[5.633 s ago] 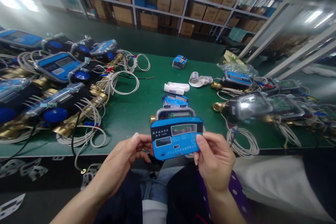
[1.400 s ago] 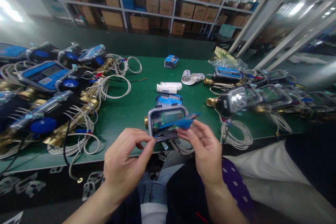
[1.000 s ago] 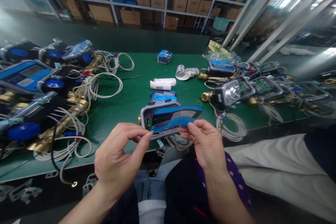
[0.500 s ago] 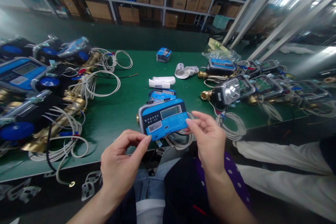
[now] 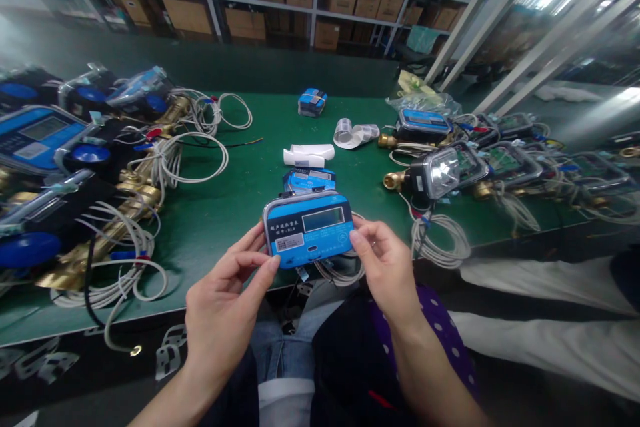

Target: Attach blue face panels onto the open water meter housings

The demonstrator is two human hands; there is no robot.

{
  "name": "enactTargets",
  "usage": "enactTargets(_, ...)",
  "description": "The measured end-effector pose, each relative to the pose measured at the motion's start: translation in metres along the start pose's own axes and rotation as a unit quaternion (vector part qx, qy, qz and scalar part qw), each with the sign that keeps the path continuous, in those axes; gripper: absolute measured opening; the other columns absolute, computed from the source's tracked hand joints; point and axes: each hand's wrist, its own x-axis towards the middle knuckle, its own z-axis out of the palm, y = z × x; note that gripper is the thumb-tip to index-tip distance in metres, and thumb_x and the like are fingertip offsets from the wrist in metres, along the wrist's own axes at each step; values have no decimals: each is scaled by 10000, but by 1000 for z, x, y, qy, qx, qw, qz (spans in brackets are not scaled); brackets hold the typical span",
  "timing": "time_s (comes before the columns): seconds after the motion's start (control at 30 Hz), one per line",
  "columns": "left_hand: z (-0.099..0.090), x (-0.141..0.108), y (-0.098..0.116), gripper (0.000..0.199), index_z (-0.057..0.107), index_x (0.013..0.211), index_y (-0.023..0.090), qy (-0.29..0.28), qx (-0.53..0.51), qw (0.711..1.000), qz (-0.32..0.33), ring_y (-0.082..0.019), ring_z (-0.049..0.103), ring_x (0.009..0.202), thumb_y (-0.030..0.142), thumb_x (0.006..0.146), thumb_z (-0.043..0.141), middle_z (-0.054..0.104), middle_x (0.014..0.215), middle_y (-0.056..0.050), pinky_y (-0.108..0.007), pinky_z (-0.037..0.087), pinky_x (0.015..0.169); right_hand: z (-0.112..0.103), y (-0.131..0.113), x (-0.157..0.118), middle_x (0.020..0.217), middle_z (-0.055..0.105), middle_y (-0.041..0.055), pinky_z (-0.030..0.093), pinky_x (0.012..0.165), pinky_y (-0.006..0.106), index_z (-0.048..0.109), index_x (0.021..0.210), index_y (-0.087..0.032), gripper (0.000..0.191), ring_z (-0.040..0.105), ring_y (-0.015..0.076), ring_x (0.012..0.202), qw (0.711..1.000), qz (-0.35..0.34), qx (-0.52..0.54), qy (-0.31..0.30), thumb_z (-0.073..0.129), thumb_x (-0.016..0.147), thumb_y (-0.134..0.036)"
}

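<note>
A blue faceplate (image 5: 310,230) with a small display window lies squarely over the front of a meter near the table's front edge. My left hand (image 5: 227,300) grips its lower left corner, thumb on the face and fingers at the side. At the right edge, my right hand (image 5: 387,267) pinches it between thumb and fingers. Coiled grey cable (image 5: 343,272) shows beneath the meter. Just behind are more blue faceplates (image 5: 310,180) and a rolled white paper (image 5: 309,155).
Meters with brass fittings and cables crowd the left (image 5: 90,213) and right (image 5: 440,170) of the green table (image 5: 240,203). A label roll (image 5: 345,133) and banded blue stack (image 5: 313,103) stand farther back. A person's light trouser legs (image 5: 540,287) are at right.
The blue faceplate has turned level and settled squarely over the meter. My left fingers have moved round its left side, and my right hand has shifted slightly left.
</note>
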Motion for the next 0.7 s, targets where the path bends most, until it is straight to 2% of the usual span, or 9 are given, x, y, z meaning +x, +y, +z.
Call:
enactTargets(0.17, -7, 5, 0, 105, 707, 716, 216, -8, 21, 1000, -10, -207, 611, 1172, 300, 771, 738, 702, 1165, -24, -253, 501, 997, 2, -7, -8, 1125, 669, 87, 521, 836, 317, 616, 714, -198, 154, 645, 231, 1048, 999, -24, -31, -7, 684, 819, -288)
enactTargets(0.3, -12, 10, 0, 106, 714, 717, 217, -10, -1, 1000, -23, -206, 630, 1139, 303, 762, 757, 712, 1139, -23, -248, 499, 991, 3, -14, -13, 1034, 683, 86, 541, 740, 280, 611, 680, -191, 189, 672, 219, 962, 1000, 3, -9, 3, 667, 828, -295)
enactTargets(0.47, -17, 14, -2, 96, 713, 710, 214, -30, -12, 999, -16, -194, 630, 1139, 276, 768, 758, 720, 1117, -22, -205, 508, 961, 8, -11, -15, 1076, 678, 91, 550, 803, 301, 611, 661, -186, 191, 667, 229, 1004, 1000, 1, -8, 23, 683, 812, -277)
enactTargets(0.7, -16, 14, -5, 80, 708, 723, 220, -21, 15, 1000, -1, -176, 651, 1106, 266, 775, 749, 721, 1115, -10, -170, 540, 903, 12, -4, -16, 1053, 674, 74, 552, 776, 297, 640, 682, -200, 153, 649, 220, 1008, 998, -34, -35, 44, 690, 817, -251)
